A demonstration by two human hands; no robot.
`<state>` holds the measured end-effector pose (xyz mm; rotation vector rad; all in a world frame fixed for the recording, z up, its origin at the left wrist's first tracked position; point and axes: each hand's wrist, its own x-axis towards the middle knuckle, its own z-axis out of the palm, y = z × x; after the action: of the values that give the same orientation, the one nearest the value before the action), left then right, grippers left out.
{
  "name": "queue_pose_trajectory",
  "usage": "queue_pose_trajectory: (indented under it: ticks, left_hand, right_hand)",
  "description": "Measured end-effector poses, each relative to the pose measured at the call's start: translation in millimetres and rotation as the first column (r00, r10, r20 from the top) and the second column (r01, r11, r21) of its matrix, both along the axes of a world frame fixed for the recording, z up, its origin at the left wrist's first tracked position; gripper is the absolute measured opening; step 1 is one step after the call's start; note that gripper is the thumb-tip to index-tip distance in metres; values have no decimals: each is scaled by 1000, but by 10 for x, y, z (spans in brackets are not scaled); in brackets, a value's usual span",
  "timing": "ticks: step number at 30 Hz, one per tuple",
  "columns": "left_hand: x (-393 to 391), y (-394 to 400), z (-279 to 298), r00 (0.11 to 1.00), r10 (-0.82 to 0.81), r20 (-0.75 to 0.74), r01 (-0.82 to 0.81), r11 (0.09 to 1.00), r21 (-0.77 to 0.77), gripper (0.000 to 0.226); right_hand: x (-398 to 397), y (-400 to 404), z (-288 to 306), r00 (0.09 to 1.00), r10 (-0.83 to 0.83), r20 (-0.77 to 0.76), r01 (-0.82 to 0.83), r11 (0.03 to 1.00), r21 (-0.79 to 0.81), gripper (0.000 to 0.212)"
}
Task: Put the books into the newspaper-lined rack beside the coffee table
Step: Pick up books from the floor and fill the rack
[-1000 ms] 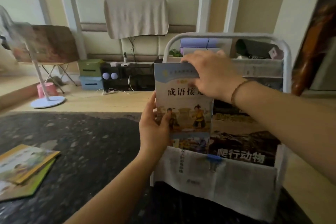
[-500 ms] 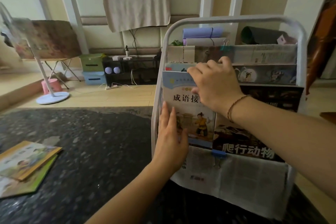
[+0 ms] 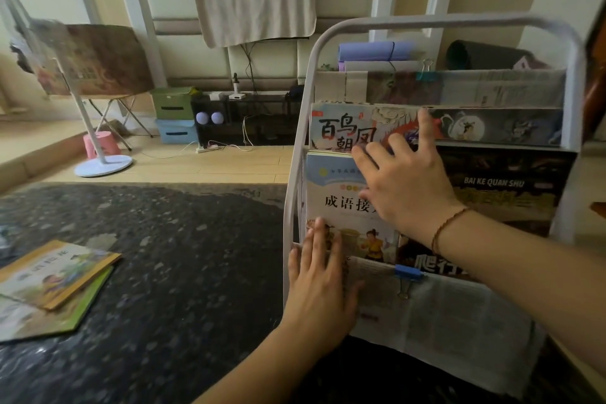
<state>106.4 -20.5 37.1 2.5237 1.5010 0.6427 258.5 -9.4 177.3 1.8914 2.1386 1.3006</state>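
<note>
A white metal rack (image 3: 459,21) with newspaper-lined pockets (image 3: 459,321) stands at the right end of the dark coffee table (image 3: 164,272). A light-blue picture book (image 3: 334,203) sits in the lowest front pocket, left of a dark book (image 3: 505,193). My right hand (image 3: 403,180) lies flat with spread fingers on the blue book's upper part. My left hand (image 3: 321,275) rests with straight fingers on its lower left corner and the newspaper. Two more books (image 3: 55,275) lie stacked on the table at the left. Another illustrated book (image 3: 347,128) stands in the pocket behind.
A blue binder clip (image 3: 408,274) holds the front newspaper. Rolled mats (image 3: 377,51) lie behind the rack's top. On the wooden floor beyond are a white stand with a round base (image 3: 103,166), a pink stool (image 3: 100,144), storage boxes (image 3: 173,116) and cables.
The blue book has slid down into the front pocket. My right hand went from gripping its top edge to lying flat on it. My left hand dropped lower onto the pocket's front.
</note>
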Motion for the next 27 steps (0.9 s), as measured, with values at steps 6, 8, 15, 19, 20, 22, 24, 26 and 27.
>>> queue_pose_trajectory:
  ticks: [6,8,15,19,20,22,24,26,27]
  left_hand:
    - [-668,71,-35,973,-219,74,204,964,174,67]
    - [-1081,124,-77,966,-223,127,189,953,236,60]
    - [-2761,250,-345,969,241,-57,-237,969,75,57]
    - [-3586,306,-550,804,491,-334,-559,817,-143,71]
    - [-3751,317,-609,764,519,-385,-610,775,-165,75]
    - [-4002,304,-727,715,549,-433,-671,712,-207,82]
    - [-4127,257,-823,719,546,-431,-674,699,-239,85]
    - [-4168,215,-863,735,539,-412,-657,715,-239,85]
    - [-4167,198,-864,741,539,-400,-651,722,-233,85]
  right_hand:
    - [-230,-139,-30,985,135,-107,-129,990,61,73]
    - [-412,-181,-83,968,227,-109,-220,973,70,70]
    - [-1374,-66,-661,835,538,-113,-542,840,-10,60]
    - [-2072,115,-1128,798,555,-236,-594,789,-154,56]
    - [-2241,154,-1239,793,551,-259,-603,772,-200,57]
    - [-2556,217,-1428,791,529,-306,-608,732,-306,64]
    - [-2820,281,-1581,804,496,-328,-593,709,-381,66]
    - [-3063,328,-1676,826,445,-346,-562,693,-450,66]
    - [-3172,342,-1709,833,419,-361,-551,680,-483,67]
